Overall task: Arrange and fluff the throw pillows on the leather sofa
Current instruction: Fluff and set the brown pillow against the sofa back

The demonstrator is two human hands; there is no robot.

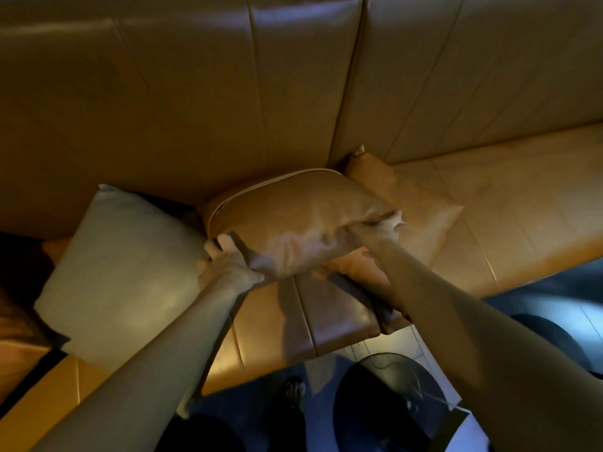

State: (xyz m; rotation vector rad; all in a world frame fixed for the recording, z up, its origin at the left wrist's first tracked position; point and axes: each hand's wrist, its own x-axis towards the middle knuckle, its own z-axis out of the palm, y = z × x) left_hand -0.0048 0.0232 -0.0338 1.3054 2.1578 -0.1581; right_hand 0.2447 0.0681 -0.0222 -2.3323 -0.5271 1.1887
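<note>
A tan leather pillow (293, 220) with a piped edge is held above the seat of the brown leather sofa (228, 102), close to the backrest. My left hand (228, 262) grips its near left corner. My right hand (380, 228) pinches its right corner, bunching the leather. Under and behind it lies a second tan pillow (421, 216), flat on the seat and partly hidden. A pale grey pillow (124, 269) leans to the left, touching my left hand.
The sofa seat (522, 190) stretches away to the right. A round black side table (391, 402) stands on the floor just in front of the sofa, below my right arm. My foot (293, 391) shows beside it.
</note>
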